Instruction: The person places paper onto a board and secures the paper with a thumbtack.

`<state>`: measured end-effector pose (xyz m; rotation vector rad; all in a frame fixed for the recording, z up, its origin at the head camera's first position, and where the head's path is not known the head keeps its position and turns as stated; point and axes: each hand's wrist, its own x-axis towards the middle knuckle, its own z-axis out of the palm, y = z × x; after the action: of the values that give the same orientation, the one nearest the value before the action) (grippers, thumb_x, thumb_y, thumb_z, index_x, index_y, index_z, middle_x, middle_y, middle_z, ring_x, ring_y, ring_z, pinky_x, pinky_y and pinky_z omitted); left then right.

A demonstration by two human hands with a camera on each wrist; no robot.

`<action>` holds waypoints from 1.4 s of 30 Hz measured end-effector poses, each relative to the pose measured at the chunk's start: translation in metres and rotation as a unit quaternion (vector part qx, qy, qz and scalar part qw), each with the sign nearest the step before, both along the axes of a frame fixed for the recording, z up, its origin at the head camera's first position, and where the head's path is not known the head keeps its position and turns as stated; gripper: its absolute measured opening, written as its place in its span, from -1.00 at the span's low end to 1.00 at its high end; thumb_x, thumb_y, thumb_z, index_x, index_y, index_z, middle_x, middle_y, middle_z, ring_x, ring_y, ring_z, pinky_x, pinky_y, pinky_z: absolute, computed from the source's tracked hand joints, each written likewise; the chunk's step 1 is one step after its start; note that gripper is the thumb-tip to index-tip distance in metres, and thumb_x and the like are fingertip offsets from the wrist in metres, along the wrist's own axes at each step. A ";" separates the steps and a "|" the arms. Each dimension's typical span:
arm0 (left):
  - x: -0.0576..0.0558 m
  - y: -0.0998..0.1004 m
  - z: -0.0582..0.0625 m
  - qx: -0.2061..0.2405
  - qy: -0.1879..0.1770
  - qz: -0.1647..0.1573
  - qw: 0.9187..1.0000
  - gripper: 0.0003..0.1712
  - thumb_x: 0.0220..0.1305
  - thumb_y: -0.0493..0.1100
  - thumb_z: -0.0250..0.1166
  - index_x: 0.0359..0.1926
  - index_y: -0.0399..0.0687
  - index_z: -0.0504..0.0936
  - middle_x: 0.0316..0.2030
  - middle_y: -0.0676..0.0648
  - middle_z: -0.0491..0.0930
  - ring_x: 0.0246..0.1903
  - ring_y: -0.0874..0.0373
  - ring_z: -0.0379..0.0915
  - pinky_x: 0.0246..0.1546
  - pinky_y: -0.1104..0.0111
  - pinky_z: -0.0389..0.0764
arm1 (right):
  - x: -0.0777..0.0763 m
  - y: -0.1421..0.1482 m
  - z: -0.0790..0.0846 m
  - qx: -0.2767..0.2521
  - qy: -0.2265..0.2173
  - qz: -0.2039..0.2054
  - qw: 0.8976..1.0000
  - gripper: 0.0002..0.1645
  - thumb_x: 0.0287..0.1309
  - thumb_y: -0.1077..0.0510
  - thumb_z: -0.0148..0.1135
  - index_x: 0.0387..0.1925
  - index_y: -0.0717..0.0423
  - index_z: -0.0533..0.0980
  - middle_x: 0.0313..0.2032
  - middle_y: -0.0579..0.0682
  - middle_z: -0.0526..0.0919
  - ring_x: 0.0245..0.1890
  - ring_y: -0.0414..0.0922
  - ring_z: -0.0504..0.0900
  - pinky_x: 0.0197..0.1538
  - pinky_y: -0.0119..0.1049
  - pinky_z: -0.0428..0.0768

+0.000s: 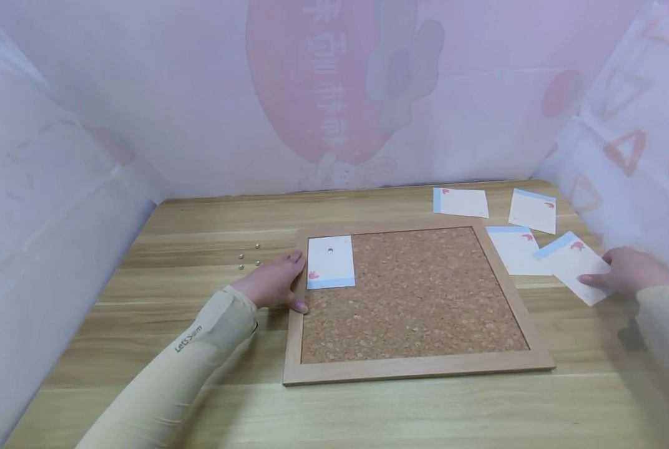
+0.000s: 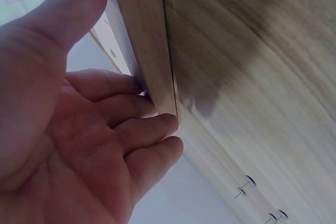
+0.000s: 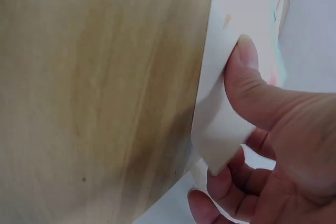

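A framed cork board [image 1: 419, 299] lies on the table with one white card [image 1: 331, 265] pinned at its upper left by a small metal thumbtack [image 1: 330, 251]. My left hand [image 1: 275, 280] rests against the board's left side, thumb over the wooden frame [image 2: 142, 30] and relaxed fingers touching its outer edge. Off to the right, my right hand [image 1: 640, 271] pinches a white card [image 1: 578, 265] with a blue strip and a red figure. In the right wrist view, the thumb lies on the face of this card [image 3: 220, 108], with fingers behind it.
Several thumbtacks [image 1: 241, 256] lie left of the board. More cards rest at the right: one at the back [image 1: 463, 202], one in the far corner [image 1: 533, 211], and one beside the frame [image 1: 517, 252]. Printed cloth walls [image 1: 200, 112] enclose the wood table [image 1: 143, 299].
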<state>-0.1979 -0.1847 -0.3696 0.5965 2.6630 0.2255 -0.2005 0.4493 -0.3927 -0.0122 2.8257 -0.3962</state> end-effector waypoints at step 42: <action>-0.001 -0.001 -0.004 0.004 0.001 0.014 1.000 0.31 -0.03 0.14 0.52 0.50 -0.39 -0.04 0.49 -0.35 -0.11 0.45 -0.22 -0.06 0.42 0.08 0.05 | 0.038 -0.094 0.077 -0.209 0.151 -0.086 0.963 -0.42 0.20 -0.27 0.31 -0.49 0.20 0.53 -0.52 -0.05 0.56 -0.56 -0.15 0.34 -0.53 -0.24 0.27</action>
<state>-0.1987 -0.1853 -0.3736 0.5612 2.6757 0.2434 -0.1628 0.3557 -0.3156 0.0928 2.9845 -1.1100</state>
